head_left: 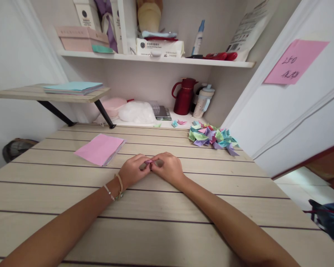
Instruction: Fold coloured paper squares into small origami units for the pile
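Observation:
Near the middle of the striped wooden table (pixel 144 207), my left hand (pixel 134 170) and my right hand (pixel 168 168) meet at the fingertips. Both pinch a small folded piece of pink paper (pixel 149 161), mostly covered by the fingers, so its full shape is hidden. A stack of square paper with a pink sheet on top (pixel 100 149) lies just beyond my left hand. Farther off to the right is a heap of folded paper pieces (pixel 211 137) in green, blue, purple and pink.
A small raised shelf (pixel 25 92) at the left carries blue-topped paper (pixel 74 87). At the back stand a red jug (pixel 184 97), a pale tumbler (pixel 203 102) and a white plastic bag (pixel 137 112). A pink note (pixel 296 62) hangs on the right wall.

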